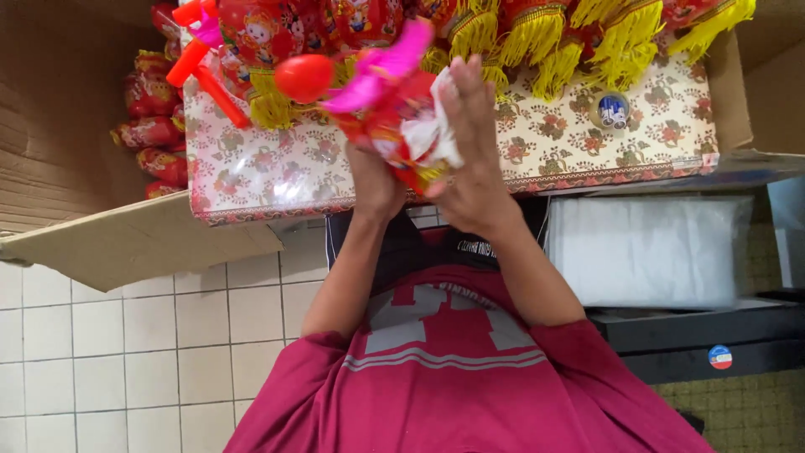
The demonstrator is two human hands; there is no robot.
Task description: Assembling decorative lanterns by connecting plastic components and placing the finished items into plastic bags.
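Observation:
Both my hands are raised together in front of my red shirt, holding a red and gold festive ornament [394, 126] with a pink ribbon [381, 71] and crumpled clear-white wrapping. My left hand [373, 180] grips it from below. My right hand [470, 138] presses flat along its right side, fingers stretched upward. A red ball [303, 77] sticks out at the ornament's upper left. The ornament is held over a flat box with a floral pattern [570, 143].
Red ornaments with yellow tassels [537, 38] lie along the floral box's far edge, with more red packets [151, 126] at left. Brown cardboard flaps [134, 239] surround them. A white wrapped slab [646, 247] rests on a black shelf [696, 327]. White floor tiles [126, 361] lie below.

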